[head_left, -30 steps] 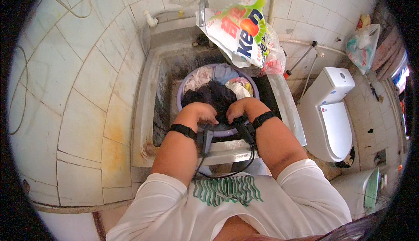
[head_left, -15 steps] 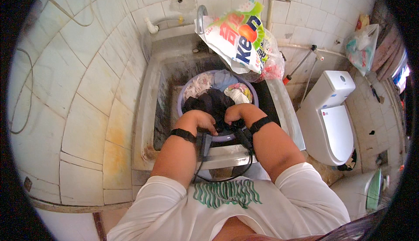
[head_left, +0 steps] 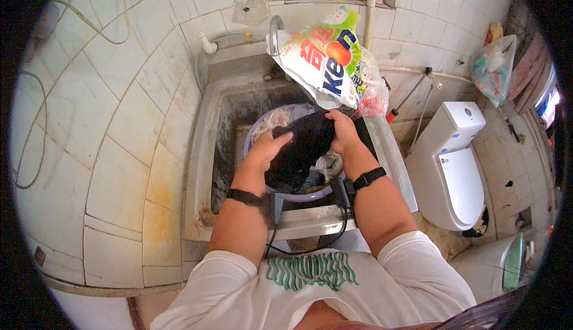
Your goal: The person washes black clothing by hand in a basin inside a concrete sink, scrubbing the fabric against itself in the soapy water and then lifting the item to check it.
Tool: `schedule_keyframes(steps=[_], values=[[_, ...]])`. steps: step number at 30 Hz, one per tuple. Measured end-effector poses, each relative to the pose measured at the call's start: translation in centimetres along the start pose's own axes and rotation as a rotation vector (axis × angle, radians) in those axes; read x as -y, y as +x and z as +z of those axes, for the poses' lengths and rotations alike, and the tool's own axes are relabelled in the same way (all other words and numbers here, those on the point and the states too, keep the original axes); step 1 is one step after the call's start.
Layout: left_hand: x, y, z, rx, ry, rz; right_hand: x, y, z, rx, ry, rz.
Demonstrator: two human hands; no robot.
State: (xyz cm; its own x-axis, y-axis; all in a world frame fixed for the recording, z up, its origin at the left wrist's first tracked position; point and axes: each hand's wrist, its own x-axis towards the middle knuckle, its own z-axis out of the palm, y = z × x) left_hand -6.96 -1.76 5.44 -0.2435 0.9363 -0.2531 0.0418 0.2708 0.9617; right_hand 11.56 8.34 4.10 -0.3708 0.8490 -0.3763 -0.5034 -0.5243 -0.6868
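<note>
A dark black garment [head_left: 303,149] is stretched between my two hands, above a round lavender basin [head_left: 298,197]. My left hand [head_left: 270,148] is closed on its left side, thumb lying on top. At the upper right edge of the cloth, my right hand [head_left: 342,132] pinches it near a corner. The lower part of the garment hangs down into the basin. Behind it, a pale patterned cloth [head_left: 280,117] shows at the basin's far left. Whitish fabric [head_left: 327,166] peeks out under the garment; the rest of the basin's contents are hidden.
The basin stands in a worn stone sink [head_left: 406,186]. A white and green plastic detergent bag [head_left: 322,61] hangs over the far rim beside a curved metal tap [head_left: 274,34]. A white toilet [head_left: 459,180] is at the right. A dark cable [head_left: 343,222] loops between my forearms.
Both hands have risen and moved forward out of the basin. The black garment, bunched among other clothes before, is lifted and spread between them.
</note>
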Motion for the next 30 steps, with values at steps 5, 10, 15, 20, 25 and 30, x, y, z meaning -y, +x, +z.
schedule_keyframes(steps=[5,10,15,20,25,30], values=[[0.3,0.3,1.7,0.066,-0.352,0.110,-0.5,-1.1,1.0,0.061,-0.098,-0.006],[-0.7,-0.4,2.8,-0.116,-0.616,0.208,-0.4,-4.9,3.7,0.224,-0.722,-0.012],[0.0,0.2,2.5,-0.240,-0.659,0.175,-1.5,-5.0,4.1,0.270,-1.188,-0.321],[-1.8,-1.8,3.7,-0.362,-0.567,-0.064,-3.8,-4.7,4.1,0.303,-1.230,-0.776],[1.1,-0.5,5.3,-0.026,-0.837,-0.120,-4.1,-4.2,4.5,0.214,-1.297,-0.797],[-1.3,-2.3,6.1,-0.137,-0.565,-0.262,-3.6,-2.1,2.6,-0.020,-1.408,-0.682]])
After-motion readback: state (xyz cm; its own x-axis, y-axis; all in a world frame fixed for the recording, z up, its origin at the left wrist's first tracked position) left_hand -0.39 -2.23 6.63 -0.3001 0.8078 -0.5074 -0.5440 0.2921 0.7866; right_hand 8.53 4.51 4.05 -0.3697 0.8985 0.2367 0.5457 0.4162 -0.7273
